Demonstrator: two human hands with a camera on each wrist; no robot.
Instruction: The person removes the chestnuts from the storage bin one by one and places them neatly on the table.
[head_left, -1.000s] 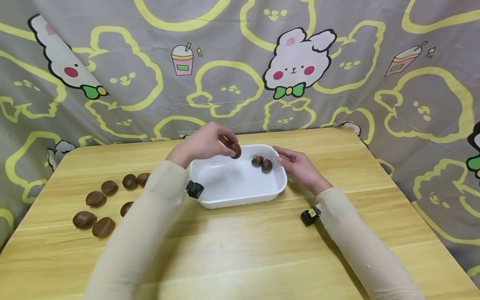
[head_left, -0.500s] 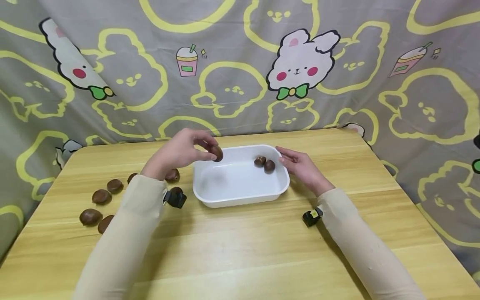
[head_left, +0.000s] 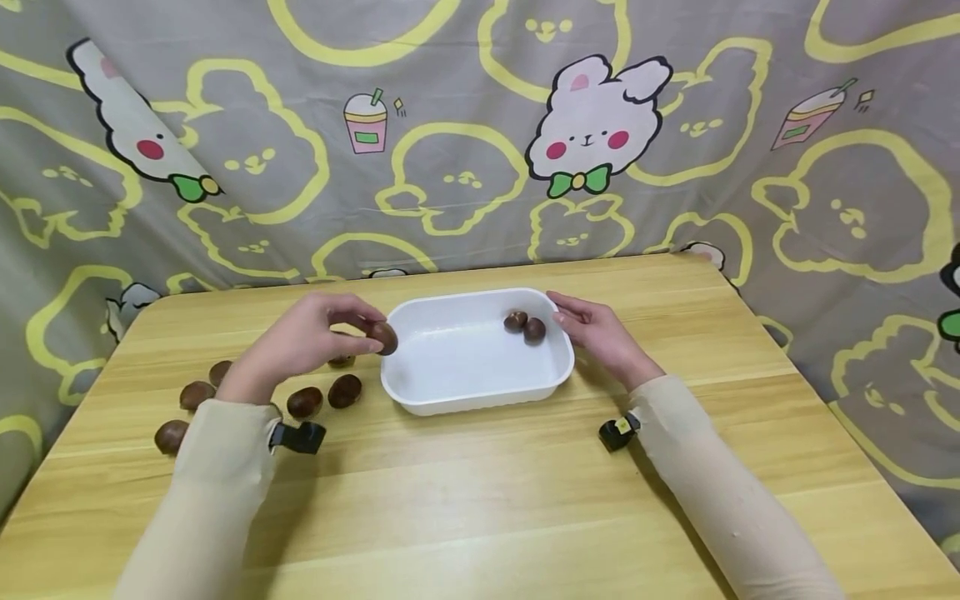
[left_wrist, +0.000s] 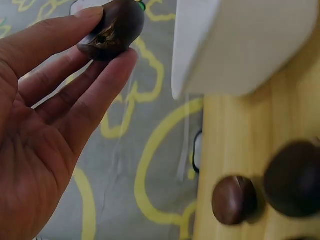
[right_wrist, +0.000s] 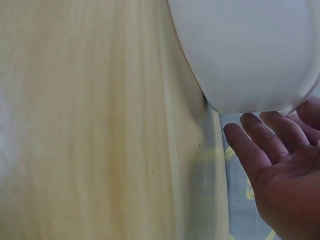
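In the head view my left hand [head_left: 307,340] pinches a chestnut [head_left: 384,337] between thumb and fingertips, beside the left rim of a white rectangular dish [head_left: 457,392]. The left wrist view shows the thumb on one side of that chestnut [left_wrist: 117,30] and the fingers opposite. At the dish's right end my right hand [head_left: 600,333] rests with its fingers loosely extended against the outer wall; the right wrist view has these fingers [right_wrist: 255,137] close to the dish [right_wrist: 245,55]. Two chestnuts [head_left: 534,331] lie in the dish's right part.
Several more chestnuts [head_left: 304,403] lie on the wooden table [head_left: 465,500] left of the dish, some partly hidden behind my left hand and forearm. A patterned curtain [head_left: 450,100] hangs behind the table's back edge.
My left hand has moved left and lower, carrying the chestnut from above the dish to beside its left rim. The right hand and the two chestnuts in the dish stay put.
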